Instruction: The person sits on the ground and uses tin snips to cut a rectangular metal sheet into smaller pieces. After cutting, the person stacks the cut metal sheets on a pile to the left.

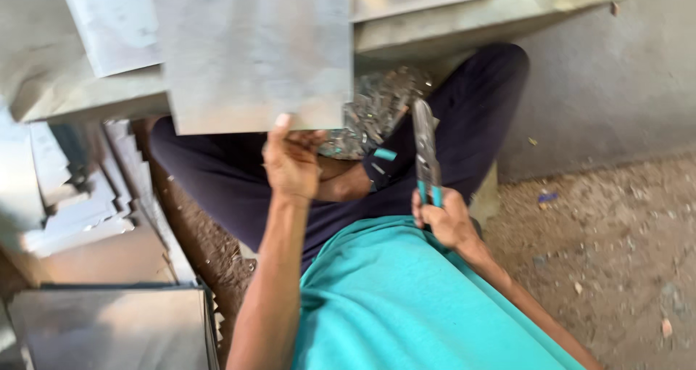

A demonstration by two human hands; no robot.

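Above the left hand (291, 165), a thin, stiff metal sheet (250, 51) is pinched at its lower edge; edges likely sharp. Right hand (446, 218) grips snips (425, 149) by the teal handles.

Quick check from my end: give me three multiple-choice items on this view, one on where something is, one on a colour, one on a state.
1. Where is the pile of metal scraps?
A. on the lap, between the two hands
B. on the dirt floor at right
C. on the stacked sheets at lower left

2. What colour are the handles of the snips?
A. red
B. teal
C. yellow

3. What is the left hand doing?
A. resting open on a knee
B. gripping the lower edge of a metal sheet
C. holding the snips

Answers: 1 A, the scraps lie on the dark trousers; 2 B, teal grips show above the right hand; 3 B, its thumb presses the sheet's edge.
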